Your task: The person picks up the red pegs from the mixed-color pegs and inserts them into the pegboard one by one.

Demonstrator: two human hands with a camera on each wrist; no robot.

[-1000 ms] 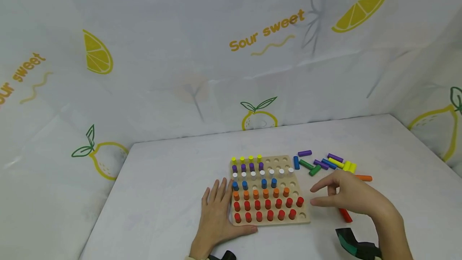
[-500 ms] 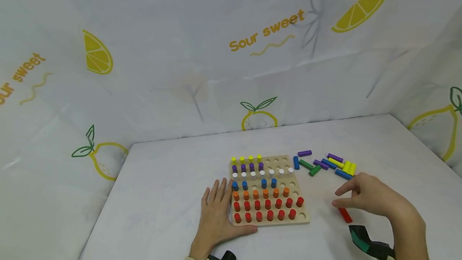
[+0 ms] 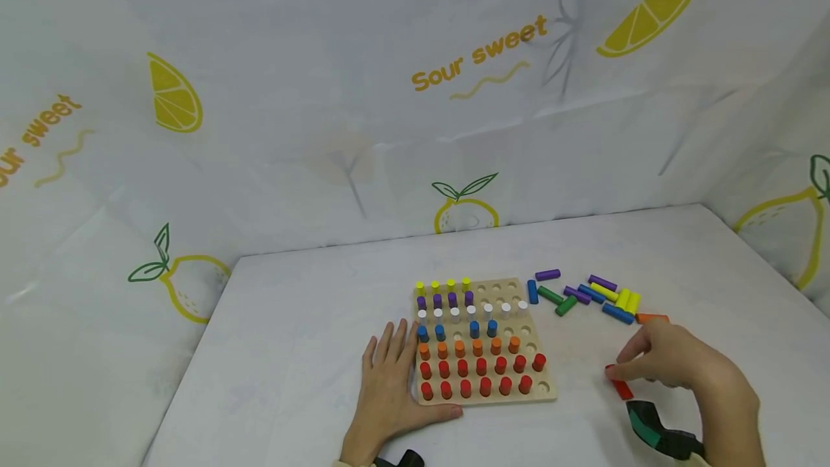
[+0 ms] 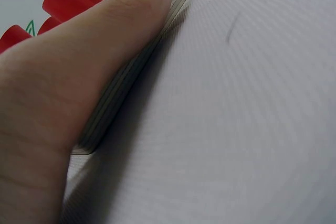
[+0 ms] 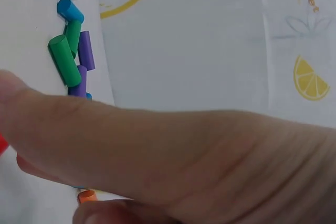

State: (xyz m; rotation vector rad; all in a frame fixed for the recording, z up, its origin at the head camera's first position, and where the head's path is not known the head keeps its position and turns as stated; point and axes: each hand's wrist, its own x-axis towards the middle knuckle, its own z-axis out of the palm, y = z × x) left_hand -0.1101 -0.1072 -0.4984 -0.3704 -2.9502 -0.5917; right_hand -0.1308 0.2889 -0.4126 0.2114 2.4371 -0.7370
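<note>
A wooden peg board (image 3: pixel 483 398) holds rows of yellow, purple, white, blue, orange and red pegs. My left hand (image 3: pixel 387 391) lies along its left side with straight fingers, and the thumb stretches along its near edge. In the left wrist view that thumb (image 4: pixel 121 22) rests against the board's edge beside red pegs (image 4: pixel 68 1). Right of the board, my right hand (image 3: pixel 674 355) pinches the upper end of a red peg (image 3: pixel 622 389) lying on the table. Only a sliver of red shows past the thumb (image 5: pixel 63 124) in the right wrist view.
Loose green (image 3: pixel 550 295), purple (image 3: pixel 547 275), blue (image 3: pixel 618 314) and yellow pegs (image 3: pixel 622 299) lie scattered beyond the right hand. An orange peg (image 3: pixel 650 318) lies just behind its knuckles. A white lemon-printed cloth (image 3: pixel 363 128) hangs behind the table.
My right hand has moved right, away from the board, and then down to the red peg, its thumb and fingertips closing in on it. My left hand has stayed in place.
</note>
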